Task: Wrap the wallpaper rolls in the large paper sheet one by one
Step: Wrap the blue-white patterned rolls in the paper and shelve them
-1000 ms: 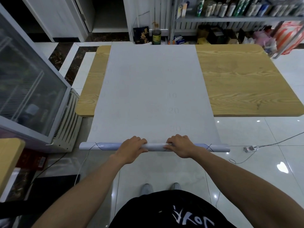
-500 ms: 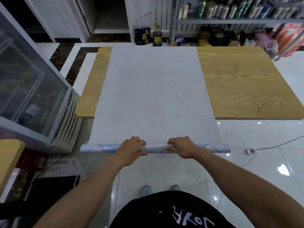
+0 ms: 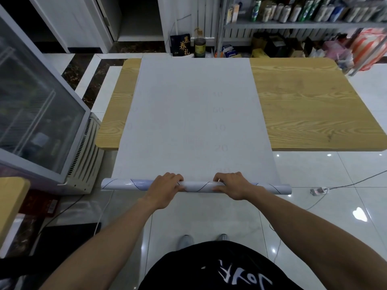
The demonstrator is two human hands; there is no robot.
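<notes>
A large pale grey paper sheet (image 3: 194,114) with faint numbers lies along the wooden table (image 3: 310,109) and hangs past its near edge toward me. At the sheet's near end sits a glossy white wallpaper roll (image 3: 196,186) with thin dark lines, held level in the air off the table. My left hand (image 3: 165,189) grips the roll left of its middle. My right hand (image 3: 232,185) grips it right of the middle. Both ends of the roll stick out beyond the sheet's sides.
A glass-door fridge (image 3: 35,114) stands close on the left. Shelves with bottles (image 3: 293,11) and bags line the far wall. A cable and plug (image 3: 318,191) lie on the tiled floor at right. Another wooden tabletop corner (image 3: 10,197) juts in at lower left.
The roll and both hands have stayed near the sheet's hanging end, shifting only slightly. The grip is the same.
</notes>
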